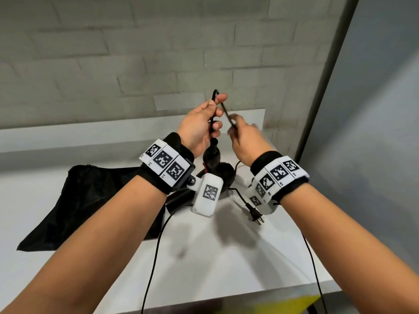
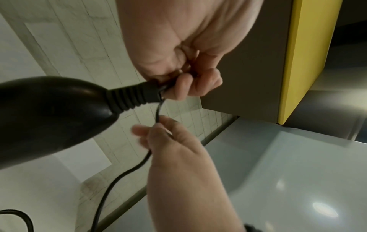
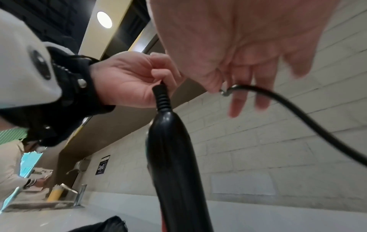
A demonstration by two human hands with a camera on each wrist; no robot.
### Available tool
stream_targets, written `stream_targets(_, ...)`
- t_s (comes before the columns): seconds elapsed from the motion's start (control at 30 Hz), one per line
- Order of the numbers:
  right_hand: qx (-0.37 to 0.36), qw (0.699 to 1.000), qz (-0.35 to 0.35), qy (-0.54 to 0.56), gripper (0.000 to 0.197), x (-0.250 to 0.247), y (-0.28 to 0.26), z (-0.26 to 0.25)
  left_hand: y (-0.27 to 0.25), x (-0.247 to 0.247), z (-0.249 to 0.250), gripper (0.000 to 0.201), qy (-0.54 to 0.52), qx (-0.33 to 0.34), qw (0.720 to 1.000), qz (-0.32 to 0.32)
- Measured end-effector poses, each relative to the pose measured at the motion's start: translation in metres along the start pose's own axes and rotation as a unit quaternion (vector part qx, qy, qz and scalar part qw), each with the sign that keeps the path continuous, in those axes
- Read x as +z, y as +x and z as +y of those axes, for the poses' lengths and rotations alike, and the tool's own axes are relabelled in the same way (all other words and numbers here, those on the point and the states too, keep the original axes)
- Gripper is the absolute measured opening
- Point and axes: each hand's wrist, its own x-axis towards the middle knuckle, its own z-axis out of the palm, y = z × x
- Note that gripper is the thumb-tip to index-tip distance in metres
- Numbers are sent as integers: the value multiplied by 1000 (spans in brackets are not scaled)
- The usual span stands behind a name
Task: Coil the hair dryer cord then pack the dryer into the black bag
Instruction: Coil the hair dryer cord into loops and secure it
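Note:
The black hair dryer (image 1: 213, 159) hangs handle-up above the white counter, its handle large in the wrist views (image 2: 49, 114) (image 3: 174, 164). My left hand (image 1: 204, 123) grips the cord (image 1: 215, 94) just above the ribbed strain relief (image 2: 133, 97), where the cord arches over my fingers. My right hand (image 1: 242, 130), close to its right and blurred, pinches the cord (image 3: 278, 100) between thumb and fingers with the other fingers spread. The plug (image 1: 256, 215) lies on the counter under my right wrist. The black bag (image 1: 90, 198) lies flat at the left.
The white counter (image 1: 215, 257) backs onto a pale brick wall (image 1: 136, 53), with a grey panel (image 1: 374, 109) at the right. Thin camera cables (image 1: 154, 257) hang from both wrists over the front edge. Another person (image 3: 17, 169) stands by a sink far left.

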Motion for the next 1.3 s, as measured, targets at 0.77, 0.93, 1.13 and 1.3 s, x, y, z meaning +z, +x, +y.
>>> stream_targets(0.77, -232, 968, 77, 59, 36, -11, -27, -7, 20, 0, -4, 69, 220, -12, 975, 20)
stream_targets(0.93, -222, 964, 107, 100, 24, -19, -2, -10, 14, 8, -8, 79, 306, -28, 951, -44)
stream_targets(1.13, -151, 971, 88, 163, 16, -30, 17, -3, 11, 9, -9, 69, 211, -70, 967, -121)
stream_targets(1.3, -116, 978, 21, 172, 31, -22, 23, 15, 15, -1, -7, 62, 194, -79, 974, -83)
